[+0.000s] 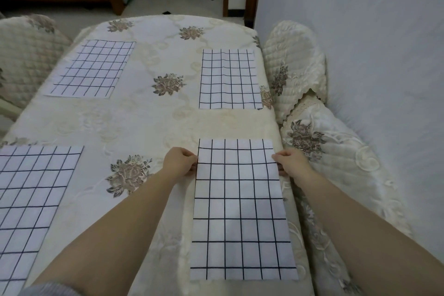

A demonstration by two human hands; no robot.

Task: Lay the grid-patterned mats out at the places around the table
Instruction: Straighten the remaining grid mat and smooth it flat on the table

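Four mats on floral tablecloth point(149, 115) | upper-left mat point(91, 68), upper-right mat point(229, 79), lower-left mat point(31, 192) lie flat | lower-right mat point(240, 211) pinched at side edges by left hand point(179, 163), right hand point(292, 163) | seems thin, limp, light: hold opposite edges, keep taut

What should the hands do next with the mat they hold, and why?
Probably let go. The left hand and right hand pinch the side edges of the near right mat, which lies flat on the table, roughly in line with the far right mat. The far left mat and near left mat are down too.
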